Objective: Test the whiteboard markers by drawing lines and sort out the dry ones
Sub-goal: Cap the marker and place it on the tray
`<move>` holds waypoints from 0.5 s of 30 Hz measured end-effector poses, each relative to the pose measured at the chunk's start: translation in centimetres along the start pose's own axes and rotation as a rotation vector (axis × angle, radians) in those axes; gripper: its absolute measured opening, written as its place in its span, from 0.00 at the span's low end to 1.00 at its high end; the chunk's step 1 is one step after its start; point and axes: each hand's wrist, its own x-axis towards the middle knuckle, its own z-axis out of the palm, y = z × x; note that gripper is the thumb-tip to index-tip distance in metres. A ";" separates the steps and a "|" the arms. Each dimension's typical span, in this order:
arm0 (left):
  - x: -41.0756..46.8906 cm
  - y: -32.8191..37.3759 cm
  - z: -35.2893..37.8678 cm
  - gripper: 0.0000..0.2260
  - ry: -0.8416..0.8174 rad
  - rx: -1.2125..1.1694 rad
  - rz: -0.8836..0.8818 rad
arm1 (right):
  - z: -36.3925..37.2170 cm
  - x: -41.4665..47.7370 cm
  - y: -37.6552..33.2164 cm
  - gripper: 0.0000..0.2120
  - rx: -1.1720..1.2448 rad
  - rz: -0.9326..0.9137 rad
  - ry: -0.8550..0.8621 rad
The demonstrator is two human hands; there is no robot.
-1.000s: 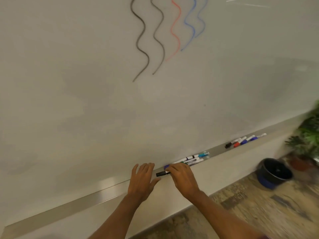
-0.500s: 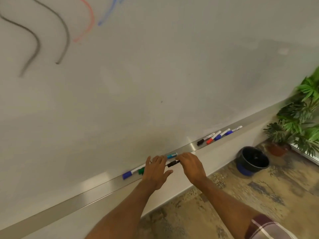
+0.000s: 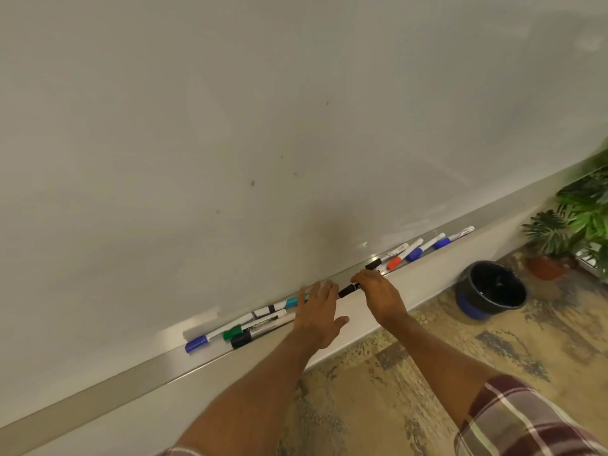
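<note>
My right hand [image 3: 378, 294] grips a black marker [image 3: 348, 290] just above the metal tray [image 3: 108, 386] under the whiteboard [image 3: 263, 126]. My left hand [image 3: 317, 315] is flat with fingers straight, resting at the tray's edge beside a left pile of markers: a blue-capped one [image 3: 196, 343], a green-capped one [image 3: 233, 333], a black one [image 3: 243, 339] and a teal one [image 3: 291, 302]. Farther right on the tray lies a second group: a black marker [image 3: 373, 265], a red one [image 3: 394, 263] and two blue ones [image 3: 414, 254] [image 3: 442, 242].
A dark round bin [image 3: 492, 289] stands on the patterned floor [image 3: 427, 373] right of my hands. A potted green plant [image 3: 572, 232] fills the right edge. The board area in view is bare apart from small specks.
My view has dropped and shifted right, so the drawn wavy lines have left the frame. My right hand has carried the black marker rightward along the tray, toward the right-hand group.
</note>
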 end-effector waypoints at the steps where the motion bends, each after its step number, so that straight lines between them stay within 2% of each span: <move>1: 0.3 0.0 0.3 0.31 -0.005 0.008 -0.006 | 0.2 0.1 0.5 0.15 0.004 0.012 -0.016; 7: 0.9 -0.4 1.5 0.31 0.012 0.001 -0.017 | 0.3 0.8 2.3 0.23 -0.002 0.060 -0.132; 13: 0.3 -0.3 1.7 0.32 0.025 0.002 -0.048 | 0.1 0.6 1.5 0.19 -0.020 0.066 -0.011; 15: -0.2 -0.7 1.7 0.32 0.037 -0.002 -0.057 | 0.1 0.3 0.4 0.18 -0.011 -0.003 0.059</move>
